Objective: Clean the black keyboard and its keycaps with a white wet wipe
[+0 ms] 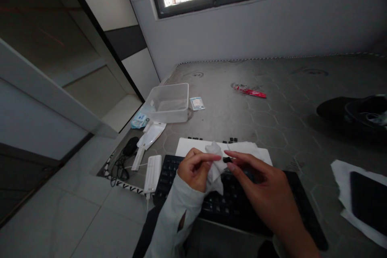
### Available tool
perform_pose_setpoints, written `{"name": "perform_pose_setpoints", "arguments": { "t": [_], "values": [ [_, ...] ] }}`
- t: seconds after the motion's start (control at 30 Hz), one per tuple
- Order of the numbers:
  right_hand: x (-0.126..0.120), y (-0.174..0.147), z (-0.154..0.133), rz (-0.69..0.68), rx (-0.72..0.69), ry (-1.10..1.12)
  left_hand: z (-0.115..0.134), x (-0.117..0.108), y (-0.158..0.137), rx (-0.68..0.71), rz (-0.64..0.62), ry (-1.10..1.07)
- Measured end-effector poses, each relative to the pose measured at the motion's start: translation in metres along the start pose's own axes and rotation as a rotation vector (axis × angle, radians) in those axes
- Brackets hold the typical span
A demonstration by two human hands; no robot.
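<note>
My left hand is closed on a crumpled white tissue, its index finger stretched toward the right hand. Between the thumb and fingers of my right hand is a small black keycap, close to the tissue. Both hands are above a black keyboard, which they partly cover. Behind the keyboard lies a white sheet, and several loose black keycaps sit along its far edge.
A clear plastic bin stands at the back left, beside a small packet. Nearer are a black mouse and a white power strip. A red wrapper lies farther back. At right are a dark phone and a black helmet-like object.
</note>
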State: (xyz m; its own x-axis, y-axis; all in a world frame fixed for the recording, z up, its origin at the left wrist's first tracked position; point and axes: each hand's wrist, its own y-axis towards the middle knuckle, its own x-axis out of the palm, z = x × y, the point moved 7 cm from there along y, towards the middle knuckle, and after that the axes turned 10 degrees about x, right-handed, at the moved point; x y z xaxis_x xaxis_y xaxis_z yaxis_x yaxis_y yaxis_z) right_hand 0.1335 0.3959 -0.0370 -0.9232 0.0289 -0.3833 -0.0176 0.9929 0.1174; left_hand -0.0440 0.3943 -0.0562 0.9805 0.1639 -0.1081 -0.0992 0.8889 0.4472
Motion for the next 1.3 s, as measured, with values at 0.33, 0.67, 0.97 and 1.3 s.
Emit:
{"name": "perform_pose_setpoints", "arguments": {
  "t": [0.33, 0.67, 0.97, 1.3],
  "values": [
    [-0.004, -0.001, 0.004, 0.012, 0.054, 0.085, 0.000, 0.011, -0.004, -0.073, -0.076, 0.016],
    [-0.005, -0.001, 0.004, 0.033, 0.045, 0.077, -0.002, 0.005, -0.002, -0.034, -0.011, 0.123],
    [-0.005, 0.000, 0.004, 0.038, 0.058, 0.033, -0.003, 0.002, -0.001, 0.017, -0.003, 0.211],
    [0.000, 0.001, 0.003, -0.002, 0.079, 0.038, -0.005, 0.002, -0.001, 0.001, -0.025, 0.226]
  ]
}}
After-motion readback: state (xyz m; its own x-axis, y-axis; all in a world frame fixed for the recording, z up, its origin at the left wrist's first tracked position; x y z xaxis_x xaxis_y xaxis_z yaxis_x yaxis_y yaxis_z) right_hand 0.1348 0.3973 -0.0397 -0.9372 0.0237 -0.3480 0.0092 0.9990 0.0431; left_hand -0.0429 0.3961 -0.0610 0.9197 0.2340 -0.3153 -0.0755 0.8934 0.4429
